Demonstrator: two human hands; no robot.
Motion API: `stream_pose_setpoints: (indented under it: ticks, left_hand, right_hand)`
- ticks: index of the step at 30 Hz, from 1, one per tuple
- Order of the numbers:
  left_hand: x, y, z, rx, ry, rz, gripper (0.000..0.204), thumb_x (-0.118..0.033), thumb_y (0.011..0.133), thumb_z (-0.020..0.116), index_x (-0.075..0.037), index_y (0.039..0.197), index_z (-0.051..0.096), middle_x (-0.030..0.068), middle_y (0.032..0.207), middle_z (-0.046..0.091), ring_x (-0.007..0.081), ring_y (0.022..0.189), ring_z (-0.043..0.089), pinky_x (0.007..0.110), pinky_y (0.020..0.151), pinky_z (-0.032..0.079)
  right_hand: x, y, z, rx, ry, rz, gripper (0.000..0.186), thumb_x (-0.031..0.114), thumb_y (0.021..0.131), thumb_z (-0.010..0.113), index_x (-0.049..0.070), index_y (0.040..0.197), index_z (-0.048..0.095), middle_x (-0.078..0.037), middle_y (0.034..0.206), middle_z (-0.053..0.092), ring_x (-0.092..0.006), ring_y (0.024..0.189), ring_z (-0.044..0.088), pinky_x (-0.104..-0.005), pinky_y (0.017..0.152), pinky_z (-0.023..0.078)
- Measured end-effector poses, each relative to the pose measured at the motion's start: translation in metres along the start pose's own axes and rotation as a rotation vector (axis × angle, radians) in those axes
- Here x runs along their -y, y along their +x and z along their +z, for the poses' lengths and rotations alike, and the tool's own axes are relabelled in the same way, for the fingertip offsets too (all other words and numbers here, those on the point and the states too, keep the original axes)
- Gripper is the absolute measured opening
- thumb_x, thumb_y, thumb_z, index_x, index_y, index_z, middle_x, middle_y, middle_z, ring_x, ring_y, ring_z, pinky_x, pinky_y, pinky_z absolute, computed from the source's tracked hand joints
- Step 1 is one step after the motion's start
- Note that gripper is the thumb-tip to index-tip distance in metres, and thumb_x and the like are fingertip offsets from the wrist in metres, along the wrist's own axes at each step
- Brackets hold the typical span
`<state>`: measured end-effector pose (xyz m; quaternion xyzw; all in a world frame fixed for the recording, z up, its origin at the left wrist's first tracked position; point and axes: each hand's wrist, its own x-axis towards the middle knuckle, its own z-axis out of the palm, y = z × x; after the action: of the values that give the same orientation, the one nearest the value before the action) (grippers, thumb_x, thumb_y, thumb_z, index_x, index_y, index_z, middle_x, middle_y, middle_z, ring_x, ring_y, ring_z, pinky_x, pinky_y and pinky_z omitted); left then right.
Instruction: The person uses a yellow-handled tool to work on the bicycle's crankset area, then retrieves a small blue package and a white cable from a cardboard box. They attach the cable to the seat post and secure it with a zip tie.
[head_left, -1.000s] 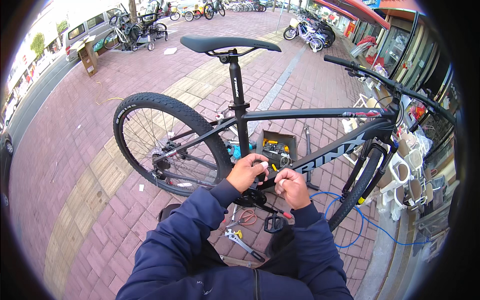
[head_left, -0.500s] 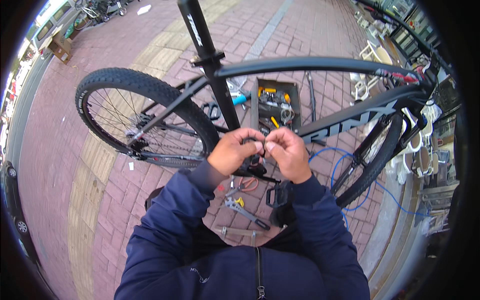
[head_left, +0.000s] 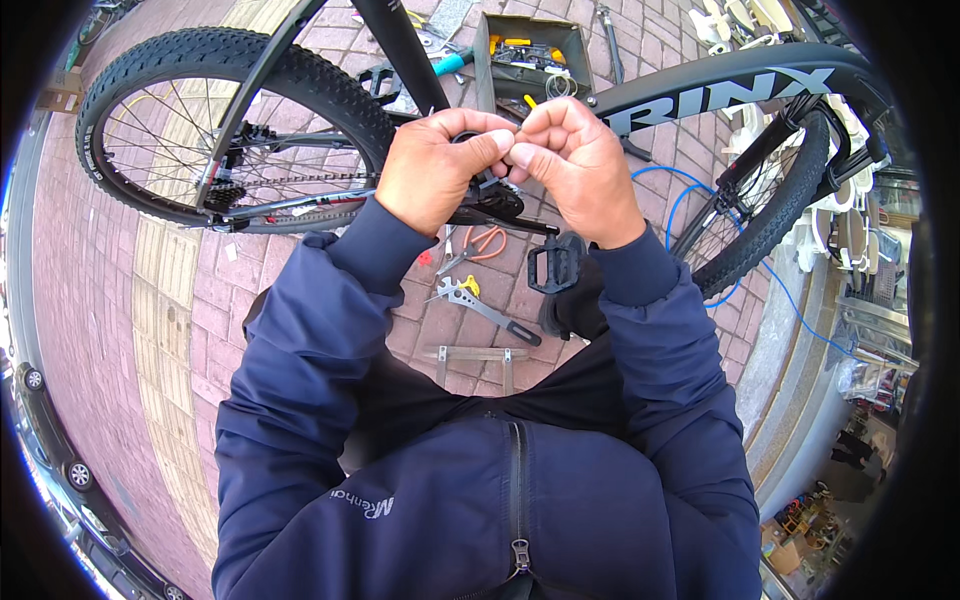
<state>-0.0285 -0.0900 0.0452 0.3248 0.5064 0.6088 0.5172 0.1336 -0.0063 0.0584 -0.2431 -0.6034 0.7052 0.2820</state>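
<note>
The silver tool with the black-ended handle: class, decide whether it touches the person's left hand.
Apart: the head view shows the silver tool lying on the paving, with paving visible between it and the left hand.

Large silvery capital letters (head_left: 735, 93) run along the black down tube (head_left: 700, 77), big enough to read. On the dark blue jacket (head_left: 600, 480), left of the zip (head_left: 518, 480), a small white wordmark (head_left: 364, 503) pairs a stylised initial with a short row of letters. Pale marks on the rear tyre (head_left: 215, 48) are too tiny to make out.
</note>
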Motion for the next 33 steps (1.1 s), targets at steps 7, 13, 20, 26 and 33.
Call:
stream_pose_setpoints:
  ticks: [7, 13, 20, 26, 33]
  left_hand:
    - [0.0, -0.002, -0.002, 0.05, 0.042, 0.015, 0.017, -0.008, 0.091, 0.069, 0.006, 0.102, 0.071, 0.0064, 0.084, 0.07, 0.0102, 0.074, 0.065, 0.023, 0.067, 0.052]
    - [-0.021, 0.002, -0.016, -0.036, -0.309, 0.058, 0.009, -0.007, 0.095, 0.063, 0.0, 0.101, 0.066, 0.0082, 0.096, 0.069, 0.0141, 0.079, 0.067, 0.028, 0.07, 0.055]
    - [-0.036, -0.01, -0.035, -0.108, -0.453, 0.025, 0.011, -0.019, 0.097, 0.063, -0.009, 0.1, 0.058, 0.0113, 0.103, 0.069, 0.019, 0.085, 0.069, 0.029, 0.069, 0.054]
    - [-0.043, -0.036, -0.038, -0.093, -0.45, -0.122, 0.008, -0.009, 0.095, 0.064, -0.003, 0.097, 0.059, 0.0146, 0.093, 0.068, 0.021, 0.081, 0.069, 0.032, 0.068, 0.056]
    - [-0.045, -0.042, -0.055, -0.052, -0.473, -0.223, 0.006, -0.004, 0.093, 0.065, -0.003, 0.096, 0.06, 0.0168, 0.097, 0.068, 0.0231, 0.083, 0.069, 0.035, 0.072, 0.057]
  right_hand:
    - [0.004, -0.007, 0.005, -0.111, -0.36, -0.119, 0.019, 0.004, 0.089, 0.073, 0.0, 0.101, 0.059, -0.007, 0.083, 0.072, -0.0078, 0.071, 0.065, -0.0244, 0.066, 0.053]
    - [-0.014, -0.024, 0.009, 0.134, -0.519, 0.01, 0.019, 0.019, 0.089, 0.074, 0.004, 0.085, 0.064, -0.006, 0.069, 0.066, -0.01, 0.064, 0.063, -0.029, 0.059, 0.049]
    - [-0.245, -0.073, 0.046, 1.026, -1.167, 0.326, 0.027, 0.024, 0.078, 0.069, 0.0, 0.087, 0.075, -0.023, 0.088, 0.071, -0.0403, 0.086, 0.07, -0.0481, 0.079, 0.055]
    - [-0.41, -0.086, 0.041, 0.058, -1.006, 0.488, 0.026, 0.02, 0.086, 0.062, 0.002, 0.103, 0.068, -0.025, 0.105, 0.069, -0.0416, 0.101, 0.067, -0.051, 0.087, 0.054]
    - [-0.465, -0.062, 0.046, 0.495, -1.144, 0.731, 0.046, 0.03, 0.093, 0.054, 0.016, 0.136, 0.056, -0.03, 0.137, 0.052, -0.0437, 0.12, 0.059, -0.0531, 0.099, 0.049]
